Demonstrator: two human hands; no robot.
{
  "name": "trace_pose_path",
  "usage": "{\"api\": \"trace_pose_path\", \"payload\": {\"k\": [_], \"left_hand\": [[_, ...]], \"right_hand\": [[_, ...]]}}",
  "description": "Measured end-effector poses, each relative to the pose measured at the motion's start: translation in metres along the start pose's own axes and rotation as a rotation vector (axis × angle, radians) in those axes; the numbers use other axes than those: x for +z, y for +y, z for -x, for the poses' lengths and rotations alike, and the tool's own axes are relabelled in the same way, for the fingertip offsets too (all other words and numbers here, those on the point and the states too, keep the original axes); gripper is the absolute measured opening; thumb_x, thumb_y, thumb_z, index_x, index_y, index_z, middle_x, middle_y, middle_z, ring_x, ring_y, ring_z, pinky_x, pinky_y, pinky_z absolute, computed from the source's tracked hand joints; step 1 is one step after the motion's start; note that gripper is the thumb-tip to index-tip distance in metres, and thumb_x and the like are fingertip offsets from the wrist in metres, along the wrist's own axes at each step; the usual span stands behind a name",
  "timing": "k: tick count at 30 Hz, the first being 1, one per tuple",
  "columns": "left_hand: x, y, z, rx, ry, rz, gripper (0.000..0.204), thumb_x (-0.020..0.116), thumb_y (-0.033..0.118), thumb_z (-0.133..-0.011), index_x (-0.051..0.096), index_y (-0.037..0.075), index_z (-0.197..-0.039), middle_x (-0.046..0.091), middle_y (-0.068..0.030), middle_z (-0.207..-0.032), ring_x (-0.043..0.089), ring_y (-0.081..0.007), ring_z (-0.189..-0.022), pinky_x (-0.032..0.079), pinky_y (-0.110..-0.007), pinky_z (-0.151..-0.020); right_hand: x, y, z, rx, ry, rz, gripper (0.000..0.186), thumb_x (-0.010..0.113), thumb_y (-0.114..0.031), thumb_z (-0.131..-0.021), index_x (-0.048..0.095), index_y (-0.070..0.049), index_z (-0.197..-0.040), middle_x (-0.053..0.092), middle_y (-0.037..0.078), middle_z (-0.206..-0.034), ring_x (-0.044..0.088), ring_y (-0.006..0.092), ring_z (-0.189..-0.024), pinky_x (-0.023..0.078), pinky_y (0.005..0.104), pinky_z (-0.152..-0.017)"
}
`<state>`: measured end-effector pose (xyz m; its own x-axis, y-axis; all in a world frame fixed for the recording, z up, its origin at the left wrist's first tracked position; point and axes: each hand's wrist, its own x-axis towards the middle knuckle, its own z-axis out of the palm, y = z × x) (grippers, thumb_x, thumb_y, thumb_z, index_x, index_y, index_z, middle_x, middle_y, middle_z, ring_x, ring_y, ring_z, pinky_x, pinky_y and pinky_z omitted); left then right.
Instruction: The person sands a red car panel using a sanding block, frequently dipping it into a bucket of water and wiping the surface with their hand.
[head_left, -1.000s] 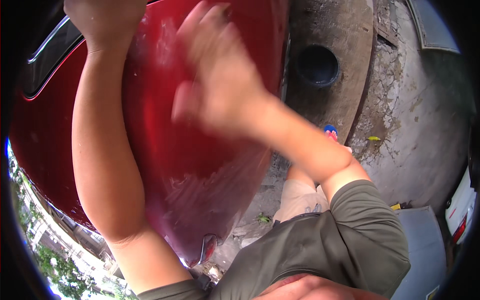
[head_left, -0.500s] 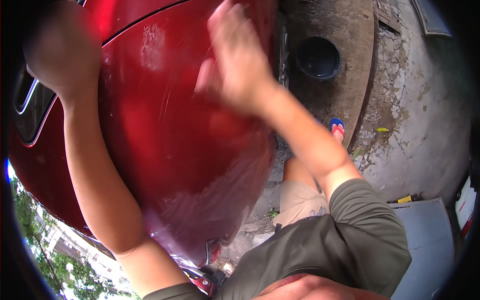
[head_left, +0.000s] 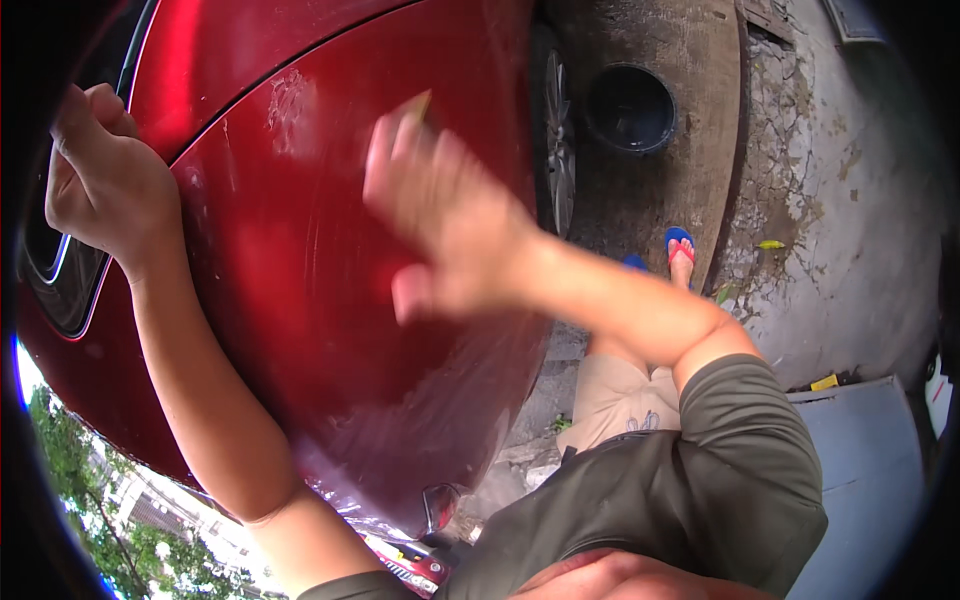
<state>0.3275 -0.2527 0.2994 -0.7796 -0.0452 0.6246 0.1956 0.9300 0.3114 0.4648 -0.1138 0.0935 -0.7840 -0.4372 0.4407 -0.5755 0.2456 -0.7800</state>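
Over the rear side panel of a red car [head_left: 290,230], my right hand [head_left: 450,215] is blurred by motion. Its fingers stretch toward the upper left over the paint, and its thumb stands apart. A small yellowish corner of a thin piece [head_left: 423,106] sticks out at the fingertips; the rest is hidden under the hand. My left hand [head_left: 115,190] is closed in a loose fist beside the car's dark side window [head_left: 75,290], and nothing shows in it. Between the hands the paint carries a pale, scuffed patch [head_left: 292,110] and faint scratches.
A black bucket [head_left: 632,108] stands on the ground right of the car's wheel [head_left: 557,130]. My foot in a blue and red flip-flop [head_left: 681,250] is below it. Farther right are a cracked concrete edge [head_left: 790,180] and a grey panel [head_left: 860,470] with a small yellow object [head_left: 824,382].
My right hand has swept down and slightly left over the panel, and the yellowish corner now shows. My left hand has shifted slightly down and left. The view has shifted a little.
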Motion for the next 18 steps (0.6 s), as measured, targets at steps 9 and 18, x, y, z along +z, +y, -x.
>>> {"api": "trace_pose_path", "payload": {"k": [9,18], "left_hand": [[0.009,-0.003,0.0,-0.067,0.006,-0.024,0.049,0.05,0.036,-0.107,0.061,0.003,-0.073,0.046,0.002,-0.064,0.04,-0.0067,-0.057,0.029,-0.026,-0.054],[-0.037,-0.083,-0.024,0.382,-0.088,-0.465,0.028,0.065,0.027,-0.1,0.073,0.002,-0.091,0.067,-0.0057,-0.075,0.061,-0.0143,-0.063,0.049,-0.029,-0.06]], "right_hand": [[-0.011,0.124,-0.059,0.325,0.331,-0.382,0.088,0.033,-0.058,-0.107,0.018,0.011,-0.158,0.015,0.032,-0.167,0.014,0.0387,-0.158,0.012,0.0432,-0.128],[0.005,0.205,-0.012,0.549,0.958,-0.722,0.029,0.055,-0.021,-0.109,0.067,-0.001,-0.126,0.068,0.003,-0.095,0.065,0.0088,-0.09,0.061,0.0301,-0.087]]}}
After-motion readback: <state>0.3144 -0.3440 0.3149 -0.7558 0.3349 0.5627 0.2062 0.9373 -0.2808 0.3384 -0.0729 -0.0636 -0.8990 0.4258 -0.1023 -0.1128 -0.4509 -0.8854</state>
